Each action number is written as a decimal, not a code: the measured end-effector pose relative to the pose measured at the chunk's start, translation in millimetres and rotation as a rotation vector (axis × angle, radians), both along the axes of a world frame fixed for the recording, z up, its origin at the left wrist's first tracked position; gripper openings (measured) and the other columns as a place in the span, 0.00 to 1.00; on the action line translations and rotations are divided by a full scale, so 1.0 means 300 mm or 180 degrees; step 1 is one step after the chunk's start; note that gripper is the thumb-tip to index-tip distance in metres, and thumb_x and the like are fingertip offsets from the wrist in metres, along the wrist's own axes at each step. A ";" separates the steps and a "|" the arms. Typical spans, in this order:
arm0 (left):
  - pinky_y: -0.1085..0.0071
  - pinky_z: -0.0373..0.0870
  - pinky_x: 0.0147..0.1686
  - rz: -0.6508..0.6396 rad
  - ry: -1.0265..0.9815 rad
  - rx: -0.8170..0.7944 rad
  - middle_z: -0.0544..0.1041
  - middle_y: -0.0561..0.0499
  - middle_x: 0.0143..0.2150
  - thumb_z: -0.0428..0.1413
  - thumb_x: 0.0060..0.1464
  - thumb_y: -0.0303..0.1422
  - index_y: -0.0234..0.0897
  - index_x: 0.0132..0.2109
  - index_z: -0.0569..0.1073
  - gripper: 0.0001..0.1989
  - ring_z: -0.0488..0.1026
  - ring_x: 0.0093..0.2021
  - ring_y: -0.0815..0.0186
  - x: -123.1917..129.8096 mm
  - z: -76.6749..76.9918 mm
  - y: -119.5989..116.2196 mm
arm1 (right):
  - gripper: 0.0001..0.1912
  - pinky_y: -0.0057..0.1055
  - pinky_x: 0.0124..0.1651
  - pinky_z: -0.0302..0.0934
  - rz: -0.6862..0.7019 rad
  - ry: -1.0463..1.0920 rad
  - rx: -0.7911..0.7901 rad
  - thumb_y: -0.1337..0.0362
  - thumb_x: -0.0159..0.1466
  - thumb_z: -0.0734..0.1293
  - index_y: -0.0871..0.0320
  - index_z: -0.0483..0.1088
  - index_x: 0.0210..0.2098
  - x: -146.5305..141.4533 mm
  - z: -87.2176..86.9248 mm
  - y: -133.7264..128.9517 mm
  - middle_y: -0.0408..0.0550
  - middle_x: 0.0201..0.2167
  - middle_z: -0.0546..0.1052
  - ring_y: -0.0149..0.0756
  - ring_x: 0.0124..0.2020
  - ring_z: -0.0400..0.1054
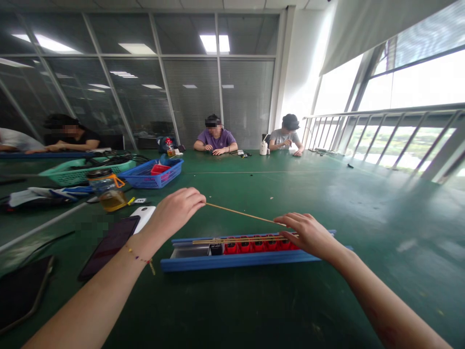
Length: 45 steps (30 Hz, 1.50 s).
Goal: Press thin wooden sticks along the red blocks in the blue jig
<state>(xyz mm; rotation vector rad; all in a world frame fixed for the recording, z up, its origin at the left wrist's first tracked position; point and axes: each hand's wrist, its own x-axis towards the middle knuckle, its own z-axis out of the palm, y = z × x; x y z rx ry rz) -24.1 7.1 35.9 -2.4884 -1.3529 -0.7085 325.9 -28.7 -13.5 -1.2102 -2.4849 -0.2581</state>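
Observation:
My left hand [179, 208] pinches one end of a thin wooden stick [241, 213], raised above the table. The stick slopes down to the right, where its other end passes between the fingers and thumb of my right hand [307, 230]. Beneath them lies a long blue holder [236, 261] with a row of red cups [245, 246] and one black piece [216, 249] in its channel. Several similar wooden sticks [210, 241] rest lengthwise over the holder. My right hand hovers over the holder's right part and hides some of it.
Phones [109, 247] and a bottle of amber liquid [111, 194] lie to the left. Behind them stand a blue basket [156, 180] and a green basket [65, 170] with cables. People [216, 138] sit at the far side, near a white bottle [264, 148].

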 end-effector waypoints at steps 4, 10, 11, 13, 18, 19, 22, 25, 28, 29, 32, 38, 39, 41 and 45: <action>0.69 0.61 0.40 0.0207 0.0009 0.0096 0.72 0.50 0.38 0.45 0.55 0.37 0.41 0.37 0.72 0.11 0.68 0.39 0.63 -0.043 -0.045 0.073 | 0.13 0.30 0.39 0.58 0.0041 -0.0228 -0.0215 0.62 0.62 0.58 0.50 0.68 0.44 0.003 0.010 -0.002 0.46 0.40 0.73 0.35 0.39 0.67; 0.73 0.61 0.31 0.0189 0.0212 -0.0506 0.73 0.51 0.34 0.48 0.52 0.36 0.42 0.32 0.73 0.10 0.69 0.33 0.65 -0.026 -0.182 0.185 | 0.12 0.28 0.37 0.58 0.0185 -0.0337 -0.0605 0.63 0.61 0.58 0.49 0.72 0.38 -0.005 0.033 0.015 0.43 0.31 0.75 0.33 0.34 0.68; 0.73 0.60 0.31 0.0168 0.0232 -0.0600 0.74 0.52 0.33 0.49 0.51 0.35 0.42 0.31 0.73 0.09 0.70 0.32 0.65 -0.018 -0.205 0.201 | 0.12 0.27 0.36 0.58 0.0219 -0.0357 -0.0655 0.64 0.61 0.58 0.49 0.73 0.36 -0.008 0.037 0.020 0.43 0.31 0.75 0.33 0.33 0.69; 0.73 0.61 0.30 0.0148 0.0218 -0.0781 0.74 0.51 0.33 0.50 0.50 0.34 0.42 0.30 0.74 0.08 0.70 0.32 0.66 -0.003 -0.247 0.229 | 0.12 0.27 0.36 0.58 0.0282 -0.0419 -0.0744 0.65 0.61 0.58 0.50 0.73 0.34 -0.014 0.046 0.029 0.43 0.30 0.76 0.32 0.32 0.69; 0.73 0.62 0.32 0.0167 0.0062 -0.1169 0.75 0.51 0.32 0.52 0.48 0.35 0.41 0.30 0.74 0.07 0.70 0.33 0.65 0.020 -0.328 0.270 | 0.13 0.27 0.37 0.58 0.0320 -0.0631 -0.0775 0.67 0.61 0.58 0.51 0.74 0.32 -0.029 0.066 0.041 0.44 0.29 0.76 0.33 0.33 0.69; 0.73 0.62 0.32 0.0191 0.0063 -0.1220 0.75 0.51 0.32 0.51 0.49 0.36 0.42 0.30 0.74 0.07 0.71 0.34 0.65 0.020 -0.339 0.274 | 0.13 0.26 0.36 0.58 0.0310 -0.0662 -0.0780 0.67 0.61 0.57 0.52 0.73 0.33 -0.030 0.069 0.042 0.44 0.29 0.75 0.33 0.33 0.69; 0.73 0.63 0.34 0.0287 0.0143 -0.1298 0.75 0.51 0.34 0.51 0.50 0.36 0.41 0.32 0.74 0.08 0.70 0.35 0.65 0.013 -0.364 0.281 | 0.13 0.26 0.35 0.58 0.0279 -0.0657 -0.0824 0.66 0.61 0.56 0.53 0.72 0.34 -0.027 0.081 0.045 0.45 0.31 0.75 0.32 0.32 0.68; 0.73 0.63 0.35 0.0277 0.0201 -0.1312 0.74 0.51 0.35 0.51 0.51 0.36 0.41 0.32 0.73 0.08 0.70 0.36 0.66 0.003 -0.376 0.285 | 0.13 0.25 0.34 0.57 0.0209 -0.0586 -0.0816 0.65 0.62 0.56 0.55 0.71 0.35 -0.007 0.099 0.057 0.46 0.32 0.74 0.32 0.32 0.67; 0.73 0.63 0.34 0.0172 0.0143 -0.1333 0.73 0.51 0.35 0.49 0.52 0.36 0.41 0.33 0.73 0.08 0.70 0.35 0.66 -0.006 -0.384 0.288 | 0.13 0.26 0.34 0.57 0.0060 -0.0549 -0.0727 0.64 0.62 0.55 0.55 0.71 0.36 0.027 0.120 0.077 0.46 0.33 0.74 0.33 0.32 0.67; 0.73 0.63 0.34 0.0156 0.0121 -0.1338 0.73 0.51 0.35 0.49 0.52 0.36 0.41 0.33 0.73 0.08 0.70 0.35 0.66 -0.009 -0.386 0.290 | 0.13 0.26 0.34 0.57 -0.0003 -0.0556 -0.0693 0.64 0.62 0.55 0.55 0.70 0.36 0.040 0.126 0.085 0.45 0.33 0.74 0.33 0.32 0.67; 0.73 0.63 0.34 0.0162 0.0085 -0.1357 0.73 0.51 0.34 0.50 0.51 0.35 0.40 0.34 0.73 0.08 0.70 0.35 0.67 -0.014 -0.393 0.294 | 0.12 0.26 0.34 0.57 -0.0204 -0.0671 -0.0636 0.64 0.62 0.55 0.55 0.70 0.36 0.078 0.131 0.114 0.46 0.34 0.74 0.33 0.33 0.67; 0.74 0.62 0.34 0.0170 0.0054 -0.1294 0.73 0.51 0.34 0.47 0.53 0.36 0.40 0.33 0.72 0.11 0.69 0.35 0.67 -0.018 -0.393 0.289 | 0.12 0.27 0.33 0.57 -0.0481 -0.1215 -0.0608 0.65 0.62 0.56 0.54 0.71 0.34 0.090 0.088 0.187 0.46 0.33 0.75 0.34 0.32 0.68; 0.73 0.62 0.34 0.0188 0.0049 -0.1292 0.73 0.51 0.34 0.46 0.54 0.37 0.40 0.33 0.72 0.12 0.69 0.35 0.67 -0.017 -0.391 0.286 | 0.12 0.27 0.33 0.57 -0.0492 -0.1302 -0.0617 0.65 0.61 0.56 0.54 0.71 0.34 0.078 0.078 0.198 0.46 0.33 0.75 0.34 0.33 0.69; 0.73 0.62 0.33 0.0224 0.0047 -0.1292 0.73 0.50 0.34 0.44 0.55 0.40 0.40 0.33 0.73 0.15 0.69 0.35 0.66 -0.013 -0.385 0.279 | 0.12 0.27 0.33 0.57 -0.0532 -0.1481 -0.0655 0.66 0.60 0.57 0.54 0.72 0.35 0.044 0.059 0.220 0.46 0.34 0.75 0.35 0.34 0.69; 0.73 0.61 0.31 0.0265 0.0106 -0.1203 0.72 0.49 0.33 0.40 0.56 0.45 0.39 0.31 0.72 0.22 0.69 0.33 0.66 -0.003 -0.376 0.266 | 0.12 0.30 0.35 0.58 -0.0622 -0.1740 -0.0735 0.67 0.60 0.57 0.55 0.72 0.35 -0.055 0.014 0.263 0.49 0.35 0.76 0.39 0.36 0.69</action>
